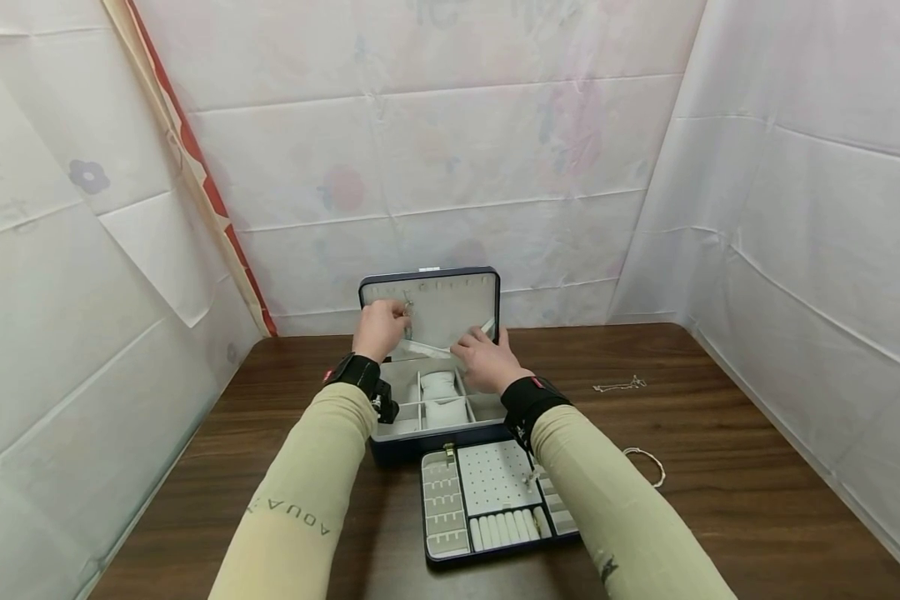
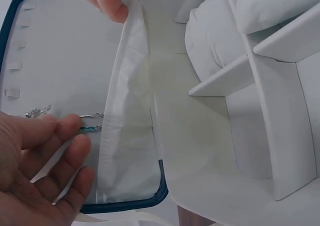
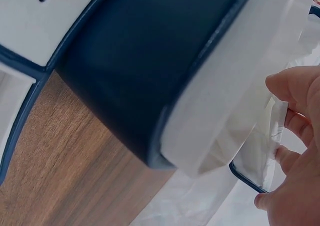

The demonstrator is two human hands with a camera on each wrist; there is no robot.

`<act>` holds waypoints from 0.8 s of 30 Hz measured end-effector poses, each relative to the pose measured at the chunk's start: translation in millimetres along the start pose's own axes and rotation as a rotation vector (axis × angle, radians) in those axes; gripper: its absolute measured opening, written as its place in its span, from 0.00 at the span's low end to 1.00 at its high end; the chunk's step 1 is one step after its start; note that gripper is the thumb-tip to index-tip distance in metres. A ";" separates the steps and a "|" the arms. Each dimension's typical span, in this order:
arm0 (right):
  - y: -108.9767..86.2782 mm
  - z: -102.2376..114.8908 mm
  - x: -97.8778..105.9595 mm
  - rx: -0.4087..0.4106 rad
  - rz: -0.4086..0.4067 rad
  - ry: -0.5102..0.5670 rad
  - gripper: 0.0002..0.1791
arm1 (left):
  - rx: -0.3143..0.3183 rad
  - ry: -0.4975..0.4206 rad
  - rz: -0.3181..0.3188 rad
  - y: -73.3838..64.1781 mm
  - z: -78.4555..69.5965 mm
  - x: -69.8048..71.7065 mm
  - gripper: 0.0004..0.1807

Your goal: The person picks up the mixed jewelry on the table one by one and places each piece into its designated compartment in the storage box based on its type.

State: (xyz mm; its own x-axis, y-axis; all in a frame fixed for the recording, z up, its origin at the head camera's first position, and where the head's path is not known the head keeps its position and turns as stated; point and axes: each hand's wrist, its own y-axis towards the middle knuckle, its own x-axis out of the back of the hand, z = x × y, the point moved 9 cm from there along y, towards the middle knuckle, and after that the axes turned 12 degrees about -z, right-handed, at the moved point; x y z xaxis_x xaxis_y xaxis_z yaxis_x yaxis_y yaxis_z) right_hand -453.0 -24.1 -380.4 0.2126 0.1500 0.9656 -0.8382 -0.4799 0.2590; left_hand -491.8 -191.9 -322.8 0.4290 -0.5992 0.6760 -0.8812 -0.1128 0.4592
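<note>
A dark blue jewelry box [image 1: 397,450] stands with its lid [image 1: 450,304] raised. Across the lower lid runs a white fabric pocket [image 2: 127,136]. My left hand [image 1: 380,327] is at the lid's left part, with thumb and fingertips pinching a silver chain [image 2: 37,110]. Two strands, one with a teal part [image 2: 90,129], hang toward the pocket's edge; their lower ends are hidden. My right hand [image 1: 487,360] pinches the pocket's upper edge and pulls it away from the lid. Small hooks [image 2: 15,66] line the lid's top.
Two white cushions [image 1: 446,412] sit in the box's compartments. Before the box lies a tray [image 1: 450,560] with a perforated panel [image 1: 498,477] and ring rolls [image 1: 502,530]. On the table to the right lie a thin chain [image 1: 621,386] and a round bracelet [image 1: 654,457].
</note>
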 end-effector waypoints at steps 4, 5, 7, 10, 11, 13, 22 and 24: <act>0.0 -0.6 -0.4 -0.003 0.004 -0.003 0.31 | -0.003 0.019 0.036 -1.6 1.2 -2.9 0.11; -0.2 -0.8 -0.4 -0.004 0.003 -0.001 0.31 | -0.003 0.023 0.047 -2.1 1.7 -3.8 0.11; -0.3 -1.2 -0.8 -0.005 0.009 -0.003 0.31 | 0.000 0.028 0.069 -3.1 2.8 -5.6 0.11; -0.9 -1.9 -0.5 -0.005 0.007 0.000 0.31 | 0.007 0.036 0.104 -5.0 3.8 -8.2 0.13; -1.0 -2.1 -0.4 -0.004 0.005 0.000 0.30 | 0.006 0.040 0.113 -5.5 4.0 -8.9 0.13; -1.5 -2.5 -0.2 -0.002 0.000 0.002 0.30 | 0.002 0.051 0.124 -6.4 4.4 -10.0 0.13; -1.1 -5.0 -1.8 -0.008 -0.017 -0.005 0.31 | -0.051 0.117 0.137 -10.7 6.2 -10.6 0.12; -1.5 -5.7 -2.2 -0.006 -0.025 -0.005 0.32 | -0.064 0.123 0.135 -12.1 5.1 -9.6 0.13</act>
State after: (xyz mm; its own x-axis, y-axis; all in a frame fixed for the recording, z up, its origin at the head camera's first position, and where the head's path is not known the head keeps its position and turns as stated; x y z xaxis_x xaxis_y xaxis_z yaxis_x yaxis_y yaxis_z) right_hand -455.1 -18.8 -383.0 0.2364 0.1577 0.9588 -0.8357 -0.4705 0.2834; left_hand -486.3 -188.9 -337.8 0.3320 -0.5033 0.7978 -0.9197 0.0152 0.3923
